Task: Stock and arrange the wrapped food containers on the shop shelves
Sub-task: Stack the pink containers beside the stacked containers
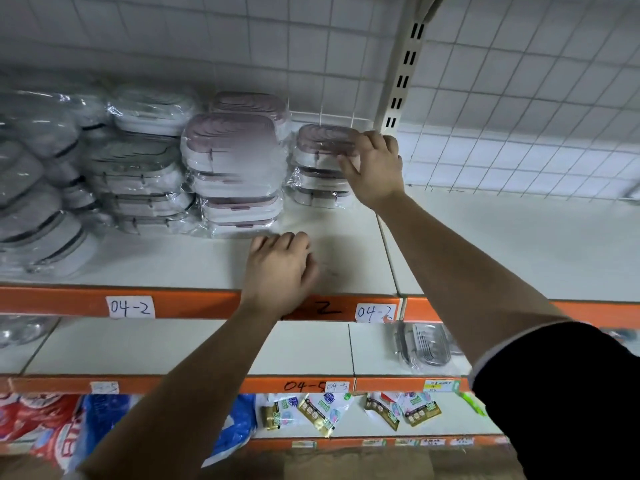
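Observation:
Stacks of plastic-wrapped food containers stand on the top white shelf (339, 244). A short stack with pink lids (320, 168) stands at the right, by the upright post. My right hand (375, 164) grips the right end of its top container (325, 140), fingers over the lid and thumb on the front. A taller pink-lidded stack (235, 178) stands just left of it. Grey-lidded stacks (138, 178) fill the shelf further left. My left hand (280, 268) rests on the bare shelf in front of the taller pink stack, fingers loosely curled and holding nothing.
An orange shelf edge (190, 303) carries paper labels reading 04-2. The shelf below holds one wrapped clear container (426, 344) at the right. Packets and bags (325, 414) hang under the lowest edge. A wire grid (519, 116) backs the shelves, and the right-hand bay is bare.

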{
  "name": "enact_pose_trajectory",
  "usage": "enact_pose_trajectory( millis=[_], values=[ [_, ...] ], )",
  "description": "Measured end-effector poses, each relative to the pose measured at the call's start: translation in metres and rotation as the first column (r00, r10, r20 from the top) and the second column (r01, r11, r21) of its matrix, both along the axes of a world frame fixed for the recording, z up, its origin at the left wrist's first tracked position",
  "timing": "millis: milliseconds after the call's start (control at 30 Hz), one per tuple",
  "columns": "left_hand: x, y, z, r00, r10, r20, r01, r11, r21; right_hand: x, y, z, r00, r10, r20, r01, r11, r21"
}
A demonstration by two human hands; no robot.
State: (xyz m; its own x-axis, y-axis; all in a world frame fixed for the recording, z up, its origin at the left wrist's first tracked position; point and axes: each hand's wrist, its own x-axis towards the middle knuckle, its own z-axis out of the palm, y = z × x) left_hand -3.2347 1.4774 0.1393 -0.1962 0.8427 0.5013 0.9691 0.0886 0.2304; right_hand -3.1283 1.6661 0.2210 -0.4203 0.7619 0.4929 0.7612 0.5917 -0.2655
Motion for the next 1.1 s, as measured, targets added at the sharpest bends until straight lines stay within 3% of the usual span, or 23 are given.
enact_pose_trajectory(
  millis=[233,367,733,1100],
  values=[
    [0.006,-0.005,0.003,0.996,-0.031,-0.081,0.031,1.000,0.003,0.087,-0.058,-0.021,0.997,0.039,-0.061,-0.041,0.999,-0.030],
    [0.011,-0.012,0.005,0.999,-0.028,-0.045,0.026,0.999,-0.048,0.135,-0.092,-0.042,0.997,0.005,-0.073,-0.010,0.997,-0.071],
    [0.085,-0.089,-0.049,0.986,-0.157,-0.050,0.162,0.976,0.145,0.215,-0.182,-0.109,0.982,0.073,-0.173,-0.080,0.996,-0.033],
    [0.127,-0.080,-0.169,0.969,-0.224,0.103,0.244,0.932,-0.269,0.247,-0.193,-0.244,0.995,-0.031,-0.098,0.001,0.959,-0.285]
  ],
)
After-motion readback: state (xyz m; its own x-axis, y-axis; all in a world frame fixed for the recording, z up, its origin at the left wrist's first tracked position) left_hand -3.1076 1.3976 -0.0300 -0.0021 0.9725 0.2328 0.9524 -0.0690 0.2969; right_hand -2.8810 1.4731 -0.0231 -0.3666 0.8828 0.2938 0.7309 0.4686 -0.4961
